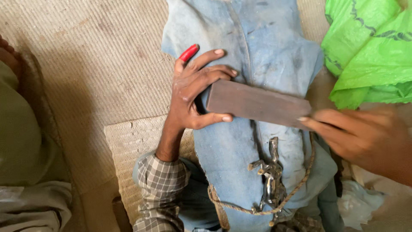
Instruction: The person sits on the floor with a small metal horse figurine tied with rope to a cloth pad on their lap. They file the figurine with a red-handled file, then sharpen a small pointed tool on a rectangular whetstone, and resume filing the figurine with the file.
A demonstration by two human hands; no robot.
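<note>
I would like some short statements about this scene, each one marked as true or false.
1. The left hand grips one end of the flat dark rectangular block. True.
2. The block lies on yellow cloth. False: it lies on worn blue denim cloth.
3. A small shiny metal figure lies below the block. True.
4. The plastic bag at the upper right is black. False: it is bright green.
5. The right hand touches the block's other end. True.

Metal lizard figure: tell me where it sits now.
In the head view, the metal lizard figure lies low and centre-right on the blue denim cloth, below the dark rectangular block, ringed by the rope.
</note>
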